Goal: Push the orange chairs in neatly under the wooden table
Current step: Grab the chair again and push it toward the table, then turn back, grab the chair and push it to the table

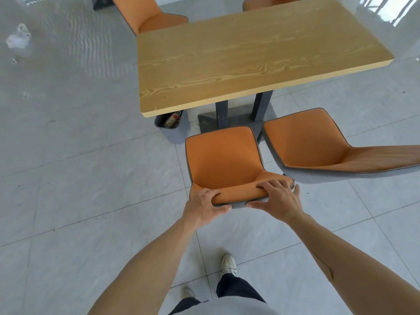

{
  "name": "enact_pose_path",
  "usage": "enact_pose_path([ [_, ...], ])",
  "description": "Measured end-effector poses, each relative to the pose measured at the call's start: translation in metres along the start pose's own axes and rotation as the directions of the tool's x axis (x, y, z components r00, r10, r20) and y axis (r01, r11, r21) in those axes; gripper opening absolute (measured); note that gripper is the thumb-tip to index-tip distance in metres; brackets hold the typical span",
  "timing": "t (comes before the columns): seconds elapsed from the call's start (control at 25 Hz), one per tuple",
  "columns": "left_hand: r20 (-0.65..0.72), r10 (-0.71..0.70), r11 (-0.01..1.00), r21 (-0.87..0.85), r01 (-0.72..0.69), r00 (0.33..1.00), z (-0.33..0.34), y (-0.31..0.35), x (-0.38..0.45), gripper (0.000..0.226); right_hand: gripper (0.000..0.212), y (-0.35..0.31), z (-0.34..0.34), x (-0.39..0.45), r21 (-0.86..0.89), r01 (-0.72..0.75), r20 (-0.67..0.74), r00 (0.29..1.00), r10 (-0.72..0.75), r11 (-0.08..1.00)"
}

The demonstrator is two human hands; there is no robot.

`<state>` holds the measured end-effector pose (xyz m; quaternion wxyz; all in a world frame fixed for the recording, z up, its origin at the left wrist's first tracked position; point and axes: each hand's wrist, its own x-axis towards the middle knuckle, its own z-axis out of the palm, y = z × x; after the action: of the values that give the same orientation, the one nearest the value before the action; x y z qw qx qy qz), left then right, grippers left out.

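The wooden table [250, 55] stands ahead on dark grey legs. In front of its near edge is an orange chair [223, 158], its seat a short gap from the tabletop. My left hand [203, 206] and my right hand [278, 198] both grip the top of its backrest, fingers over the front, thumbs behind. A second orange chair [306, 139] stands to the right, turned at an angle, also outside the table edge. On the far side, a third orange chair [150, 17] stands at the left corner and a fourth orange chair [261, 2] shows behind the far edge.
A grey bin [176, 130] holding a bottle sits under the table's near left corner, just left of the held chair. A crumpled white bag [19, 37] lies on the tiled floor at far left. My feet [228, 266] stand behind the chair.
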<state>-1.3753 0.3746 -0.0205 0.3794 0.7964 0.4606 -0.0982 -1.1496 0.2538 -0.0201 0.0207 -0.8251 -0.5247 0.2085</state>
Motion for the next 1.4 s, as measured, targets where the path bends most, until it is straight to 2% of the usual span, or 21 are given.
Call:
enact_pose_path([
  [0.16, 0.052, 0.003, 0.995, -0.102, 0.003, 0.999, -0.014, -0.009, -0.002, 0.07, 0.083, -0.005, -0.014, 0.007, -0.02, -0.013, 0.158, 0.987, 0.016, 1.0],
  [0.28, 0.092, -0.018, 0.988, -0.153, 0.032, 0.996, -0.035, -0.028, -0.009, 0.054, 0.076, -0.024, -0.026, 0.019, -0.03, -0.015, 0.317, 0.948, 0.023, 0.999],
  [0.36, 0.092, -0.064, 0.977, -0.199, 0.082, 0.994, -0.052, -0.046, -0.016, 0.046, 0.069, -0.053, -0.032, 0.03, 0.061, 0.01, 0.392, 0.919, -0.033, 0.998],
  [0.44, 0.053, -0.109, 0.958, -0.259, 0.119, 0.993, -0.075, -0.073, -0.024, 0.049, 0.064, -0.096, -0.034, 0.046, 0.205, 0.056, 0.415, 0.899, -0.138, 0.977],
  [0.6, -0.092, -0.168, 0.922, -0.366, 0.124, 0.981, -0.147, -0.144, -0.043, 0.056, 0.057, -0.2, -0.044, 0.086, 0.333, 0.186, 0.338, 0.892, -0.301, 0.925],
  [0.76, -0.26, -0.214, 0.895, -0.437, 0.083, 0.942, -0.233, -0.225, -0.065, 0.051, 0.054, -0.318, -0.058, 0.13, 0.35, 0.359, 0.209, 0.87, -0.445, 0.865],
  [0.92, -0.42, -0.21, 0.894, -0.448, 0.0, 0.883, -0.326, -0.307, -0.09, 0.052, 0.051, -0.447, -0.073, 0.172, 0.33, 0.52, 0.074, 0.817, -0.571, 0.787],
  [1.12, -0.594, -0.215, 0.891, -0.444, -0.094, 0.775, -0.427, -0.393, -0.112, 0.053, 0.05, -0.576, -0.085, 0.22, 0.31, 0.626, -0.073, 0.766, -0.639, 0.715],
  [1.32, -0.678, -0.223, 0.887, -0.439, -0.142, 0.7, -0.501, -0.455, -0.087, 0.054, 0.047, -0.654, -0.091, 0.276, 0.301, 0.664, -0.128, 0.739, -0.661, 0.684],
  [1.4, -0.681, -0.228, 0.887, -0.441, -0.14, 0.696, -0.525, -0.476, -0.063, 0.052, 0.047, -0.678, -0.092, 0.309, 0.288, 0.662, -0.119, 0.742, -0.659, 0.692],
])
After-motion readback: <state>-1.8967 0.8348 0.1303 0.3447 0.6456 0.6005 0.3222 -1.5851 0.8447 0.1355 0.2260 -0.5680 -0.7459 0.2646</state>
